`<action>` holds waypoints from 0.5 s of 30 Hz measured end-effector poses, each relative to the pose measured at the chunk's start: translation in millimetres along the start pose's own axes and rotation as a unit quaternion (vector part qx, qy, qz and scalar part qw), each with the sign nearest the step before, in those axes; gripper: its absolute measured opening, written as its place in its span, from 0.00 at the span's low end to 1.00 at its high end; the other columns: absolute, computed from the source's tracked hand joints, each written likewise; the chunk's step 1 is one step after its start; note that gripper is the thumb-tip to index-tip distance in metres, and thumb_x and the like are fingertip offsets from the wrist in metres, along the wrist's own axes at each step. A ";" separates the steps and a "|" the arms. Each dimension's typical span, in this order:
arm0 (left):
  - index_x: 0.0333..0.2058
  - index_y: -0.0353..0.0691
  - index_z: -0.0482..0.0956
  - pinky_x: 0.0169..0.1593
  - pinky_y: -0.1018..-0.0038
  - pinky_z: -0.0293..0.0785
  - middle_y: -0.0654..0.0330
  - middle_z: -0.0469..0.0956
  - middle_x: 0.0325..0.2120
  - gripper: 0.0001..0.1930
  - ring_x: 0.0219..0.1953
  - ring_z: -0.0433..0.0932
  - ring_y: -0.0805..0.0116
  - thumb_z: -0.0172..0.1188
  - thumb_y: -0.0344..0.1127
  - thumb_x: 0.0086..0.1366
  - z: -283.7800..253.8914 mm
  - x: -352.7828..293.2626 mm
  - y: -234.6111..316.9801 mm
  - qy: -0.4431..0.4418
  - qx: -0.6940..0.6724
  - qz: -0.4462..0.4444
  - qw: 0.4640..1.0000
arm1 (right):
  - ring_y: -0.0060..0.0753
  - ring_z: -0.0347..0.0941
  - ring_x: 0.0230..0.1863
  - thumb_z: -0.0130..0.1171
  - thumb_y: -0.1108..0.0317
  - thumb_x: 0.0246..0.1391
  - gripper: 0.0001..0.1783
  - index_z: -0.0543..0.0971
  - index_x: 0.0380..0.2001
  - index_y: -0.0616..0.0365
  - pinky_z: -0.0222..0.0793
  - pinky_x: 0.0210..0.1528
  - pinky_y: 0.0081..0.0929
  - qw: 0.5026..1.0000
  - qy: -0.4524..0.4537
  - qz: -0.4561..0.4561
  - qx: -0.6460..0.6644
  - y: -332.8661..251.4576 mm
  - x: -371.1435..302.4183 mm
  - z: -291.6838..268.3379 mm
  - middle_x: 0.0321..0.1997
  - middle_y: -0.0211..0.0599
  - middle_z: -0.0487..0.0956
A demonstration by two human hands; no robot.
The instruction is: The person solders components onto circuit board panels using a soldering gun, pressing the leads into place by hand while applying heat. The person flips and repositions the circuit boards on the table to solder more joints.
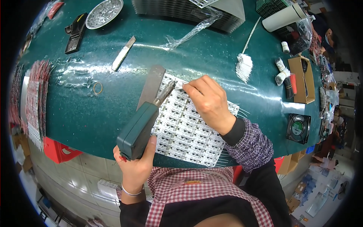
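My left hand point(137, 170) is wrapped round a dark green soldering gun point(138, 130). The gun's metal tip points up and right, to the top edge of a white panel of small circuit boards point(185, 132). Right beside that tip, my right hand point(208, 104) pinches the end of what looks like a thin white wire point(179, 86), partly hidden by the fingers. More white wires point(244, 109) stick out from the panel's right edge. Along the panel's left side lies a flat grey metal bar point(151, 87).
A loose pile of white wires point(244, 68) lies beyond my right hand. Farther off are a metal bowl point(104, 14), a wrapped blade point(124, 53) and a large stack of panels point(189, 15). At right stand a cardboard box point(303, 79) and a fan point(298, 128); wired boards point(36, 102) stand left.
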State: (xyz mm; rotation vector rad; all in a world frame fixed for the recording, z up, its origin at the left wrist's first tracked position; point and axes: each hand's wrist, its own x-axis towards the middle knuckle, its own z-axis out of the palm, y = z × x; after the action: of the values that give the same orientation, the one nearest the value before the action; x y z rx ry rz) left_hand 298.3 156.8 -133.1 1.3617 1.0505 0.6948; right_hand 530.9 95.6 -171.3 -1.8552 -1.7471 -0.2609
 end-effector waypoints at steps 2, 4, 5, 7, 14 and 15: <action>0.39 0.30 0.81 0.20 0.82 0.63 0.64 0.78 0.23 0.09 0.17 0.70 0.81 0.65 0.19 0.58 0.1 0.6 -0.8 -0.002 0.001 0.005 1.000 | 0.35 0.76 0.34 0.64 0.81 0.39 0.15 0.82 0.35 0.61 0.74 0.33 0.31 1.000 0.002 0.000 0.003 0.5 -0.2 -0.3 0.34 0.34 0.80; 0.39 0.30 0.81 0.20 0.82 0.62 0.64 0.78 0.23 0.09 0.17 0.70 0.81 0.65 0.19 0.58 0.5 0.6 -0.9 -0.002 0.003 0.010 1.000 | 0.35 0.76 0.34 0.64 0.82 0.38 0.15 0.82 0.35 0.61 0.74 0.33 0.31 1.000 0.001 0.000 0.004 0.7 -0.5 -0.2 0.34 0.34 0.80; 0.39 0.30 0.81 0.20 0.82 0.62 0.64 0.78 0.23 0.09 0.17 0.70 0.81 0.65 0.19 0.58 1.4 0.4 -0.7 0.002 0.001 0.006 1.000 | 0.35 0.76 0.34 0.64 0.82 0.38 0.15 0.82 0.35 0.61 0.74 0.33 0.31 1.000 0.001 0.001 0.004 0.9 -0.5 0.1 0.34 0.34 0.80; 0.39 0.30 0.81 0.20 0.82 0.62 0.64 0.78 0.23 0.09 0.17 0.70 0.81 0.65 0.19 0.58 1.1 0.8 0.6 0.006 -0.001 0.002 1.000 | 0.35 0.76 0.34 0.64 0.81 0.39 0.15 0.82 0.35 0.61 0.74 0.33 0.31 1.000 -0.003 0.000 0.001 1.3 -0.9 1.3 0.34 0.34 0.80; 0.35 0.32 0.82 0.35 0.77 0.72 0.62 0.83 0.29 0.07 0.29 0.77 0.78 0.70 0.24 0.58 -3.1 3.2 -0.3 -0.035 0.045 -0.008 0.998 | 0.35 0.76 0.34 0.64 0.80 0.39 0.15 0.81 0.35 0.61 0.74 0.34 0.31 1.000 -0.004 -0.005 -0.003 1.6 -1.7 2.4 0.34 0.34 0.80; 0.34 0.32 0.82 0.34 0.76 0.72 0.62 0.83 0.28 0.07 0.28 0.77 0.77 0.70 0.24 0.58 -3.3 3.4 -0.7 -0.036 0.052 0.000 0.998 | 0.35 0.76 0.34 0.64 0.81 0.39 0.15 0.81 0.36 0.61 0.74 0.33 0.31 1.000 -0.003 -0.005 -0.002 1.9 -1.9 2.9 0.34 0.34 0.80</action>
State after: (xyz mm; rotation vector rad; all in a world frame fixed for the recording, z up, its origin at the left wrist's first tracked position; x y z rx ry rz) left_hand 296.5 161.1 -134.1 1.4647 1.0409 0.5933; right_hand 531.8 95.6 -175.2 -1.8526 -1.7615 -0.2647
